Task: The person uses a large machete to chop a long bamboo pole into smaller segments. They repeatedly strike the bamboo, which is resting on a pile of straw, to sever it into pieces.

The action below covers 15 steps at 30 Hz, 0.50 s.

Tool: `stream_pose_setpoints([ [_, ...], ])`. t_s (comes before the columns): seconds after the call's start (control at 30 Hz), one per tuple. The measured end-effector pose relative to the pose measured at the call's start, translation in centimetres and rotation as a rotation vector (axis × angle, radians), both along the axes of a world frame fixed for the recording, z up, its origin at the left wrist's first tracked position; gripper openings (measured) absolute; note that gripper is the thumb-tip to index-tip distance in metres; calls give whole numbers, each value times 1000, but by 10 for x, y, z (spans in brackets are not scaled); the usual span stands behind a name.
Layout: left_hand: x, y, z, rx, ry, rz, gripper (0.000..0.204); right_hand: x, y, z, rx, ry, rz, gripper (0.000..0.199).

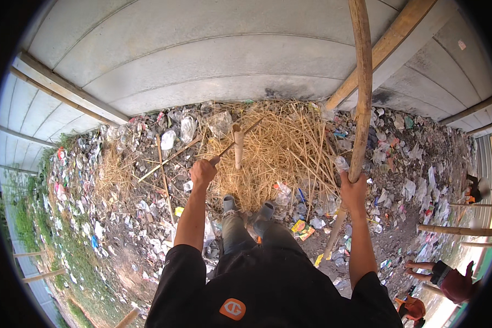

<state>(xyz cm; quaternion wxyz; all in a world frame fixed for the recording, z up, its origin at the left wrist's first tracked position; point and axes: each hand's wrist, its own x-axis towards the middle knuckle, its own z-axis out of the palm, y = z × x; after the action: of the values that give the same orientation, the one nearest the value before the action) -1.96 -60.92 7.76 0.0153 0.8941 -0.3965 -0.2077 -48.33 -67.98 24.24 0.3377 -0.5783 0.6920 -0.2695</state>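
Note:
My left hand (pixel 203 173) is closed around the handle of a machete (pixel 226 150), whose dark, narrow blade points forward and to the right. A short pale bamboo piece (pixel 238 156) with an open top end crosses the middle of the blade. Whether the blade is lodged in it or only passes behind it, I cannot tell. My right hand (pixel 353 192) is wrapped around a long bamboo pole (pixel 362 104). That pole stands slanted, its upper end running out of the picture and its lower end near the ground beside my right leg. Dry straw (pixel 281 142) lies under the blade.
Litter and plastic scraps cover the ground around my feet (pixel 229 205). A concrete panel wall (pixel 213 60) rises ahead, with a bamboo brace (pixel 391 46) leaning on it. Thin sticks (pixel 163 169) lie at left. Another person (pixel 454 281) is at the lower right.

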Motion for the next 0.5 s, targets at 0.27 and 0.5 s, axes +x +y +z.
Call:
stream_pose_setpoints([
  [0.27,-17,40,-14,-48,-44,-6,43,-5,104,-85,286,-112,110,31],
  [0.5,-6,64,-30,47,-69,-62,36,-20,146,-124,307,-351,176,49],
])
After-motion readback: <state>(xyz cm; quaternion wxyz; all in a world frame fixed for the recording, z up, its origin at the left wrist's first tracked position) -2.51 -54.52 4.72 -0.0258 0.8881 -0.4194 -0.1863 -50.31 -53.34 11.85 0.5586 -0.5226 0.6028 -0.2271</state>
